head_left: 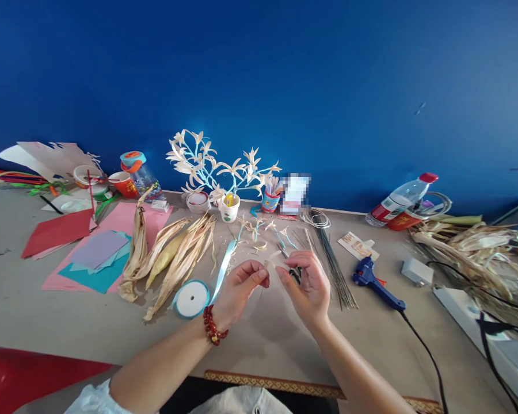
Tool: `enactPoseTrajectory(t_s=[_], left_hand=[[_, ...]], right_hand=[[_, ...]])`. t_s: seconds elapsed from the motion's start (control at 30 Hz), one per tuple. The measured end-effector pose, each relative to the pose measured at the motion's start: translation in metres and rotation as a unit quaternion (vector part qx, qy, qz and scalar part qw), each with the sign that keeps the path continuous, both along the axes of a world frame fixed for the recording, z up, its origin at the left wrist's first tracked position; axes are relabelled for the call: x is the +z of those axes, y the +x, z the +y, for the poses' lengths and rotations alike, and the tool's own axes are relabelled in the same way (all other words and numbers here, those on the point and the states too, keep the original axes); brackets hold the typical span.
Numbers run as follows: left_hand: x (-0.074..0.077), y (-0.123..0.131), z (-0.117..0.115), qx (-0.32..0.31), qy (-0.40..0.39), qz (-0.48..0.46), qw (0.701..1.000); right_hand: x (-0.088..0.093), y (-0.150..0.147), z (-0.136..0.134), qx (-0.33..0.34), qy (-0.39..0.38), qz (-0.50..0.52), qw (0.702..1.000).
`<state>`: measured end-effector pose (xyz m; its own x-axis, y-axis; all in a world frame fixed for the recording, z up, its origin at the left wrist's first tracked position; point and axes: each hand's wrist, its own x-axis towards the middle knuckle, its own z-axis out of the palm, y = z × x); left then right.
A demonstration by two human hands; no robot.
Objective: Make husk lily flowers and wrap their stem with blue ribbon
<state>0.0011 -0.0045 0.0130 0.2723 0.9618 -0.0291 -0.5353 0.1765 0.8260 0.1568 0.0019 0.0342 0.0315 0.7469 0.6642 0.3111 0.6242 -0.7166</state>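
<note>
Between my hands is a small pale corn husk flower (273, 263), held above the table with a thin stem hanging below. My left hand (242, 284) is closed, thumb and forefinger pinching its base. My right hand (307, 284) is curled from the other side, with thumb and forefinger at the petals. Dark-handled scissors (297, 275) lie partly hidden behind its fingers. Just beyond are several small husk flowers with blue stems (256, 227). A roll of light blue ribbon (192, 298) lies left of my left hand, its loose end (225, 267) stretching away from me.
Dried corn husks (179, 253) and coloured paper (99, 250) lie left. A pot (229, 210) of finished husk flowers (198, 158) stands at the back. Rightward are wire stems (334, 270), a blue glue gun (377, 284), its cord, a bottle (401, 201) and more husks (470, 244).
</note>
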Motion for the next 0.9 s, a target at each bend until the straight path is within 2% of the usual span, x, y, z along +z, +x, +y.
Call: enactPoseTrajectory(t_s=[0.17, 0.33, 0.67, 0.9], left_hand=[[-0.002, 0.001, 0.000, 0.031, 0.053, 0.027, 0.998], [-0.002, 0.002, 0.000, 0.043, 0.107, 0.064, 0.991], [0.000, 0.002, -0.001, 0.039, 0.155, 0.071, 0.985], [0.001, 0.002, -0.001, 0.031, 0.149, 0.079, 0.985]], right_hand=[[-0.011, -0.001, -0.006, 0.098, -0.093, 0.043, 0.990], [-0.013, -0.004, -0.006, 0.164, -0.137, 0.113, 0.970], [-0.016, -0.003, -0.006, 0.176, -0.143, 0.117, 0.967], [-0.014, -0.003, -0.006, 0.160, -0.120, 0.099, 0.975]])
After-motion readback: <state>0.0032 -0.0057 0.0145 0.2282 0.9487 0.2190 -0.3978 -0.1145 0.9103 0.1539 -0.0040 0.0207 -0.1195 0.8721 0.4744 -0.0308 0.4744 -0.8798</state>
